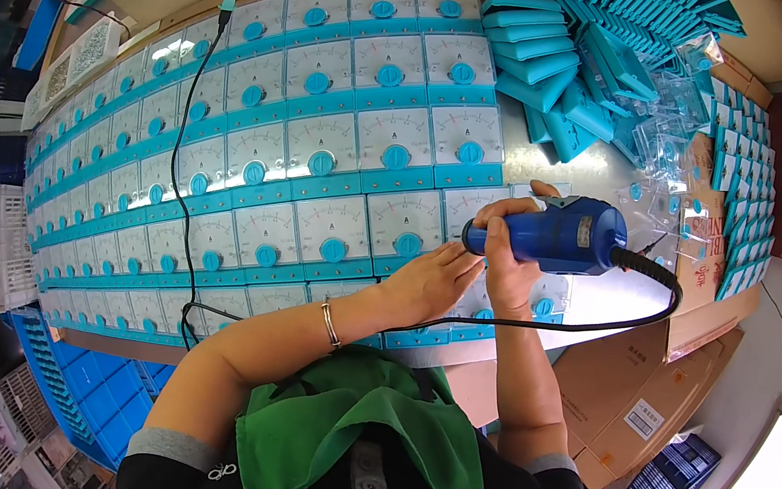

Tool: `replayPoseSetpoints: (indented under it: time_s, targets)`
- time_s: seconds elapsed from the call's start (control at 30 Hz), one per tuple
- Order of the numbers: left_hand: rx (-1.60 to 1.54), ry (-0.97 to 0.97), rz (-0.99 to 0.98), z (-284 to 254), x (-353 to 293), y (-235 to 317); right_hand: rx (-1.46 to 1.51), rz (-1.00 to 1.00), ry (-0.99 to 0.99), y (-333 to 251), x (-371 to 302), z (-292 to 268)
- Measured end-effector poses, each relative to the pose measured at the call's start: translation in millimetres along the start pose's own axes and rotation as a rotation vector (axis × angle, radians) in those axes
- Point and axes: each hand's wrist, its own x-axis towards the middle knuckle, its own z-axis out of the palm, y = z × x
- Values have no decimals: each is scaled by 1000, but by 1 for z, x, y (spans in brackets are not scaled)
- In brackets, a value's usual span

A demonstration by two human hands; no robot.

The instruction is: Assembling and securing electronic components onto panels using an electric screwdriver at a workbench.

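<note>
My right hand [510, 273] is wrapped round a blue electric screwdriver [575, 234], which lies nearly level with its narrow end toward the left. A coiled black sleeve joins the tool to its cable. Beside that narrow end, my left hand [431, 281] lies flat with fingers stretched over the panel meters, seemingly empty. Both hands are above the near rows of square panel meters [403, 221], which have white dial faces, teal lower strips and round teal knobs. Whatever sits right under the tool and my fingers is hidden.
Teal plastic housings [541, 54] are heaped at the far right beside clear plastic covers [670, 124]. More meters [750, 197] stand stacked on cardboard at the right. A black cable [184, 128] crosses the rows. Blue crates [101, 393] and a cardboard box [628, 381] flank me.
</note>
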Motion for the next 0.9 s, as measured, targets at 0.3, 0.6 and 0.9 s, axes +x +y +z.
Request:
replayPoseSetpoints:
  time_s: [0.3, 0.6, 0.9]
  targets:
    - [-44, -80, -38, -5, 2, -4, -209, -74, -15, 5, 9, -10]
    - [93, -95, 41, -1, 1, -8, -211, -260, 219, -13, 26, -54]
    - [114, -114, 27, 3, 1, -11, -152, -216, 242, -8, 25, -54]
